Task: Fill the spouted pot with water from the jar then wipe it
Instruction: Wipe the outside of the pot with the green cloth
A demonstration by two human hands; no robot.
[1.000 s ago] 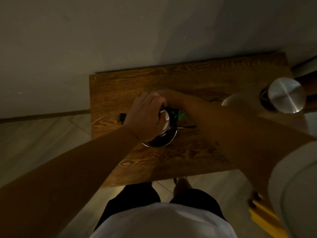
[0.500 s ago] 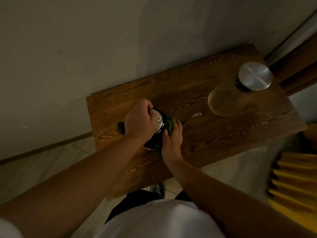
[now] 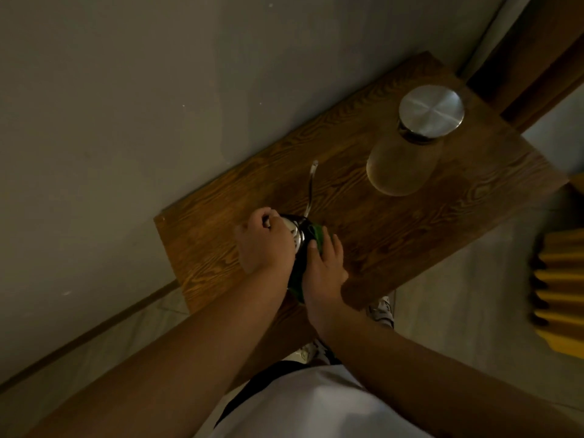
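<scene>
Hands (image 3: 267, 245) (image 3: 324, 270) clasp pot (image 3: 300, 230), cloth (image 3: 317, 235) pressed

grainy varnished wood table (image 3: 395, 235), brushed metal lid (image 3: 431, 109) on frosted glass jar (image 3: 401, 165), shiny metal spout (image 3: 311, 188), green cloth (image 3: 317, 235)

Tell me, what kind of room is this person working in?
Probably a room in a home, dimly lit, though I can't be sure. A small wooden table stands against a plain wall, with a lidded glass jar and a spouted pot on it, above a tiled floor.
</scene>
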